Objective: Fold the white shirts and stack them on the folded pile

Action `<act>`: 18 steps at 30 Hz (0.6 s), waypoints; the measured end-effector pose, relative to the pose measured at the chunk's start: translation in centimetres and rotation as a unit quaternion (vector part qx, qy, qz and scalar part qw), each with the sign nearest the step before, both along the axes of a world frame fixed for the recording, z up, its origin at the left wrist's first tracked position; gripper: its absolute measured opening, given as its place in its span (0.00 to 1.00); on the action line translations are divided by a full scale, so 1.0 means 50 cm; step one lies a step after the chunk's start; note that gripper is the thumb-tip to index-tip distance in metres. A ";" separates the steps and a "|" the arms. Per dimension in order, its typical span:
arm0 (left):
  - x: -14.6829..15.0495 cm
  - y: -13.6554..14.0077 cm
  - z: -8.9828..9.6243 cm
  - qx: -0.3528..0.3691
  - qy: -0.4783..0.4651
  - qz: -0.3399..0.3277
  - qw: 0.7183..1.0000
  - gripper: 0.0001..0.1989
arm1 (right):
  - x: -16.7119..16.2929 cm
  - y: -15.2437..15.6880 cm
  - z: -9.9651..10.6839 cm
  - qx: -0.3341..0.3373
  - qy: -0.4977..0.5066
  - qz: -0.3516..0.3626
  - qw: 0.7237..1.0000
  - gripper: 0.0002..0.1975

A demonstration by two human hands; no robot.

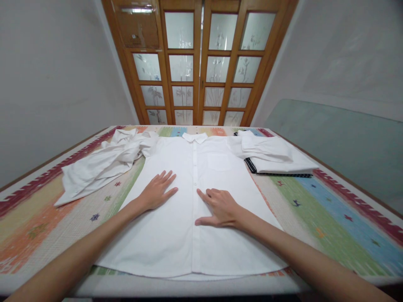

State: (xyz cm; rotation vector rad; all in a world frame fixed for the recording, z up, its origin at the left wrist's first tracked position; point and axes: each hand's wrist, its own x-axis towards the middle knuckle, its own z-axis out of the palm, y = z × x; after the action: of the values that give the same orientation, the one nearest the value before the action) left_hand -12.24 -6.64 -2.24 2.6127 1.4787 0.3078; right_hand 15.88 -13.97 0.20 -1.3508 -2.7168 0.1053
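Note:
A white button-up shirt [176, 247] lies front side up and spread flat, with its collar at the far end and its hem along the near table edge. My left hand [160, 190] rests on the shirt's left half with the fingers spread. On the other side of the button placket, my right hand [218, 207] lies on the cloth, index finger and thumb stretched toward the placket and the other fingers curled. Neither hand holds anything. The shirt's right sleeve end overlaps a folded stack.
A crumpled white garment [103, 161] lies at the left. Folded clothes [283, 161], white over dark, sit at the right. A striped, colourful cloth [302, 218] covers the table. Walls stand on both sides, with wooden glass-paned doors [201, 52] behind and a pale green panel [333, 138] at right.

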 end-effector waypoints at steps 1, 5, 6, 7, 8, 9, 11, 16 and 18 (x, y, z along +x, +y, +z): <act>-0.008 0.000 0.000 0.000 0.003 0.006 1.000 0.33 | 0.002 -0.007 0.005 -0.003 -0.005 0.012 1.000 0.52; -0.016 -0.012 0.008 -0.008 0.008 0.026 1.000 0.31 | 0.010 -0.035 0.024 -0.046 -0.003 0.096 0.994 0.51; -0.012 -0.018 0.011 -0.011 0.004 0.025 1.000 0.30 | 0.011 -0.040 0.028 -0.063 0.005 0.113 0.992 0.47; -0.005 -0.026 0.015 -0.013 -0.002 0.018 1.000 0.28 | 0.009 -0.043 0.030 -0.078 0.019 0.119 0.990 0.41; 0.003 -0.035 0.020 -0.014 -0.013 0.006 1.000 0.26 | 0.006 -0.045 0.031 -0.087 0.040 0.113 0.989 0.33; 0.013 -0.044 0.025 -0.016 -0.027 -0.011 0.999 0.24 | 0.001 -0.045 0.030 -0.093 0.064 0.096 0.989 0.26; 0.035 -0.061 0.037 -0.020 -0.065 -0.044 0.997 0.20 | -0.015 -0.043 0.026 -0.097 0.110 0.038 0.988 0.17; 0.077 -0.092 0.074 -0.055 -0.138 -0.078 0.986 0.17 | -0.069 -0.034 0.014 -0.101 0.058 -0.091 0.989 0.20; 0.086 -0.101 0.084 -0.077 -0.138 -0.085 0.984 0.17 | -0.085 -0.034 0.016 -0.101 0.004 -0.115 0.988 0.22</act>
State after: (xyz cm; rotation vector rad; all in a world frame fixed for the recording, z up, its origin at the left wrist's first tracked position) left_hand -7.94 -11.71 1.99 2.4353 1.1352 0.4926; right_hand 11.64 -15.69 1.00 -1.7010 -2.5777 0.3738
